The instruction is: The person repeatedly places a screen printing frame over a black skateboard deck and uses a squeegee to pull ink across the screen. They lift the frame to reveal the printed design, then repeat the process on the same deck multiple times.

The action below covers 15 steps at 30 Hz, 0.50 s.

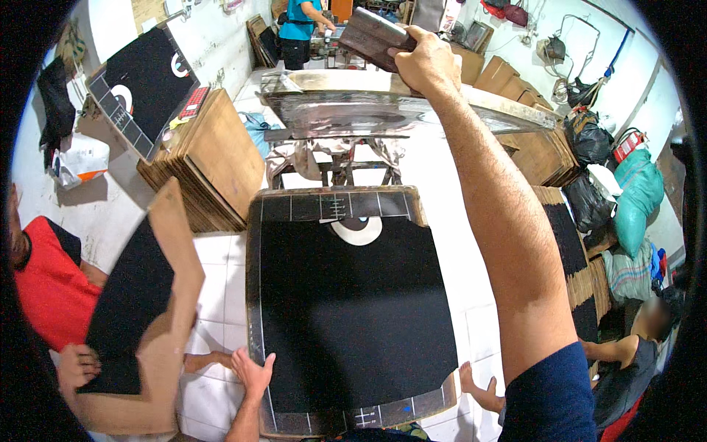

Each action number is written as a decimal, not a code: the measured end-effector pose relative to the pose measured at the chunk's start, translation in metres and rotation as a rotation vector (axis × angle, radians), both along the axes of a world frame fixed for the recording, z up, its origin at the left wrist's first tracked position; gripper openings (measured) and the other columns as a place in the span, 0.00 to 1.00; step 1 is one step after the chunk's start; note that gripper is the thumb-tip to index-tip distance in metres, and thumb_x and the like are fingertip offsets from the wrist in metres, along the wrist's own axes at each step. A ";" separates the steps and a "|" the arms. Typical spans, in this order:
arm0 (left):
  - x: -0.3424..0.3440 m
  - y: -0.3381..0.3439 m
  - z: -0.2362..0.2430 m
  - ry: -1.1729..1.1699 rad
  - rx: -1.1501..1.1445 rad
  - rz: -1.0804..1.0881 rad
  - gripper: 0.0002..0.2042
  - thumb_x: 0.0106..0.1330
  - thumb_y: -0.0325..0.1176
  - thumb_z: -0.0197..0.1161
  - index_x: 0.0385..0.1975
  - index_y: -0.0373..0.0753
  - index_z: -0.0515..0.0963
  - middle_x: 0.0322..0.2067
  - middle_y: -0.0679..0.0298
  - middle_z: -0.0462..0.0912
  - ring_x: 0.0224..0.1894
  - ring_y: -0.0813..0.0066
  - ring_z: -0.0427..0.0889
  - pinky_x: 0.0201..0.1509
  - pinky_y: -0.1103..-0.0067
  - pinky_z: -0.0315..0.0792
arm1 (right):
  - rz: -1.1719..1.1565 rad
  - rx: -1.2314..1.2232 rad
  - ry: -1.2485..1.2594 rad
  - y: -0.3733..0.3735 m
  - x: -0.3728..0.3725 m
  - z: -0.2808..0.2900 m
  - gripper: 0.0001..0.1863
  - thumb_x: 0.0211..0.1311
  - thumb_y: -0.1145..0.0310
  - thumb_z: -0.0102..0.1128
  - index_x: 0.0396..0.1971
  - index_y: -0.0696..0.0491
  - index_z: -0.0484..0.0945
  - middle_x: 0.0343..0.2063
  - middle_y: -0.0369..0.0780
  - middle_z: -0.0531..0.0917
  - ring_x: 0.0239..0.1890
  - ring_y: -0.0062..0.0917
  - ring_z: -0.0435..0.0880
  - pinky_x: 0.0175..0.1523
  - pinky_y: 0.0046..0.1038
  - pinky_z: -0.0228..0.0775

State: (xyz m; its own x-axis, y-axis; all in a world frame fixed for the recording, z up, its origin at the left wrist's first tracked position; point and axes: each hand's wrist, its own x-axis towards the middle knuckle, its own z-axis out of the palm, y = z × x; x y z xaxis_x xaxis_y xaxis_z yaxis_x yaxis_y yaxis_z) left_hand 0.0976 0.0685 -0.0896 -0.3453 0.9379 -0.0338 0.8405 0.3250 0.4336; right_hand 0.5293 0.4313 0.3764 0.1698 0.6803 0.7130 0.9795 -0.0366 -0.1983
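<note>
My right hand (431,62) is raised at the top, closed on a dark squeegee (373,40) over a pale-edged screen frame (346,103). My left hand (250,368) is at the lower left edge of a gridded board (331,206), thumb and fingers apart. Black fabric (346,302) lies on the board, with a white curved print (356,230) near its top. At right, a co-worker's hand (479,387) reaches toward the board's lower corner.
A red-shirted person (51,272) holds cardboard (173,272) with black fabric at left. Another person (626,368) sits at right, one in blue (300,26) stands behind. Cardboard stacks (213,147), a second printed board (140,88) and bags (630,199) line the sides.
</note>
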 end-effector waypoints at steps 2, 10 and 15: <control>0.035 0.043 0.017 0.159 0.254 -0.196 0.41 0.55 0.53 0.78 0.60 0.31 0.68 0.60 0.45 0.70 0.65 0.44 0.67 0.67 0.51 0.61 | 0.032 -0.015 0.048 0.005 0.003 0.001 0.28 0.62 0.49 0.68 0.62 0.38 0.80 0.49 0.42 0.89 0.55 0.37 0.86 0.60 0.41 0.75; 0.226 0.312 0.034 0.120 0.245 -0.508 0.45 0.61 0.60 0.70 0.75 0.46 0.62 0.76 0.44 0.53 0.78 0.37 0.48 0.71 0.30 0.45 | 0.099 0.021 0.056 0.018 0.000 0.027 0.21 0.58 0.58 0.65 0.53 0.41 0.86 0.48 0.41 0.89 0.56 0.37 0.86 0.63 0.47 0.69; 0.299 0.407 0.026 0.088 -0.037 -0.559 0.46 0.63 0.69 0.61 0.78 0.55 0.57 0.79 0.46 0.44 0.81 0.38 0.37 0.69 0.24 0.35 | 0.186 -0.110 0.222 0.013 0.005 0.050 0.21 0.61 0.65 0.60 0.54 0.46 0.85 0.52 0.48 0.87 0.58 0.43 0.85 0.65 0.42 0.72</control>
State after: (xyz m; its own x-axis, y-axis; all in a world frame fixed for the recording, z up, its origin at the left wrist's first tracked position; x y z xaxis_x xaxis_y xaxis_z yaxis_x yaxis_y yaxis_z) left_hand 0.3971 0.4756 -0.0640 0.2003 0.9777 -0.0632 0.9217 -0.1662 0.3505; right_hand 0.5339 0.4442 0.4264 0.1785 0.7853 0.5928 0.9047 0.1059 -0.4126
